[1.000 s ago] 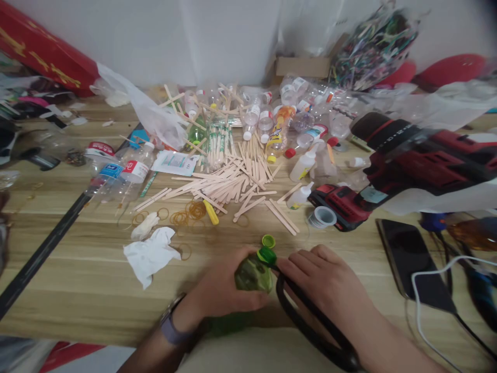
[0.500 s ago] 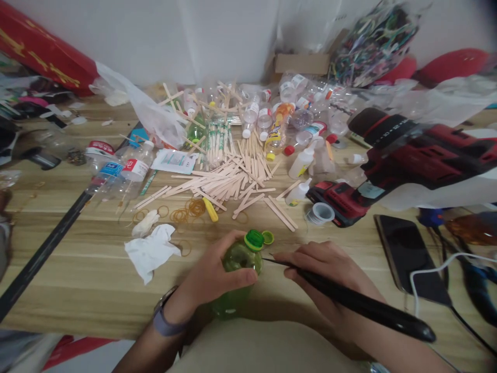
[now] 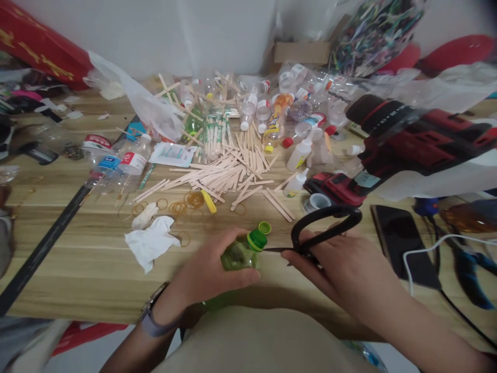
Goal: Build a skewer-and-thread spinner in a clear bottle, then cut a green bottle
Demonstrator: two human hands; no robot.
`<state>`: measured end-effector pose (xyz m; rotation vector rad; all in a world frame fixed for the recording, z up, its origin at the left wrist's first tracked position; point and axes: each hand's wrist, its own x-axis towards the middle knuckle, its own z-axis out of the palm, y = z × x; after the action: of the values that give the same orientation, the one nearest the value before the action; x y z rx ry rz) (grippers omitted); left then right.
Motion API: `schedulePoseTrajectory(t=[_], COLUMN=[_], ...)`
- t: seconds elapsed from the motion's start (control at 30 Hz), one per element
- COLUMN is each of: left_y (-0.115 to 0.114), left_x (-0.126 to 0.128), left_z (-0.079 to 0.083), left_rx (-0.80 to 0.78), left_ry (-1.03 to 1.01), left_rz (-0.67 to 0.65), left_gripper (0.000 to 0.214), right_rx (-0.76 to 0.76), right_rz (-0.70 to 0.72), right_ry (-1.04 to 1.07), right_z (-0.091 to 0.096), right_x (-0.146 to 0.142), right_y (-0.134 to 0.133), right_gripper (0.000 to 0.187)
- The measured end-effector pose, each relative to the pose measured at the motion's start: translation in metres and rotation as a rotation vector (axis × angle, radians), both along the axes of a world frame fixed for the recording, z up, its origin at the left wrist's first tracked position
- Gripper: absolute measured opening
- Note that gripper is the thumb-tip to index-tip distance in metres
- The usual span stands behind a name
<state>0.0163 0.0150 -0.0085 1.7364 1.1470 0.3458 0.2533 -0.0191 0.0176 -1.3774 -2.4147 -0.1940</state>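
Note:
My left hand (image 3: 209, 269) is wrapped round a green plastic bottle (image 3: 237, 256) with a green cap (image 3: 257, 240), held near the table's front edge. My right hand (image 3: 341, 269) grips black scissors (image 3: 325, 229), handle loop raised, blade tip touching the bottle just below the cap. A second small green cap (image 3: 264, 227) lies on the table right behind the bottle. A watch sits on my left wrist.
Behind lie a heap of wooden craft sticks (image 3: 225, 176), rubber bands (image 3: 186, 203), crumpled tissue (image 3: 151, 242), several clear bottles (image 3: 120, 163), and a red power drill (image 3: 407, 150). A phone with a white cable (image 3: 404, 243) lies to the right. A black bar (image 3: 42, 248) crosses the left.
My right hand turned the scissors so the handle loop now stands up behind the hand. The bottle stayed upright in my left hand, shifting slightly forward.

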Motion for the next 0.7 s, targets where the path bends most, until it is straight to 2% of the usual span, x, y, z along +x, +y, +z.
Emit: schedulePoseTrajectory(t=[0.17,0.33,0.53,0.7], left_y=[-0.0014,-0.0022,-0.0004,-0.0010], left_x=[-0.0004,0.0000,-0.0016,-0.0025], left_z=[0.0012,0.0012,0.0005,0.0009], left_rx=[0.016,0.008,-0.013,-0.035], left_ry=[0.019,0.059,0.045,0.080], left_rz=[-0.038,-0.050,-0.125,-0.173], left_gripper=[0.059,0.064,0.064,0.060], right_rx=[0.066,0.045,0.046,0.028], right_rz=[0.002,0.001,0.107,0.140], right_ry=[-0.071,-0.133,-0.184,-0.280], right_z=[0.0020,0.0015,0.0051,0.0036], right_x=[-0.0007,0.0002,0.0001,-0.0022], right_y=[0.0004,0.0008,0.0040,0.0045], right_gripper=[0.056,0.061,0.056,0.051])
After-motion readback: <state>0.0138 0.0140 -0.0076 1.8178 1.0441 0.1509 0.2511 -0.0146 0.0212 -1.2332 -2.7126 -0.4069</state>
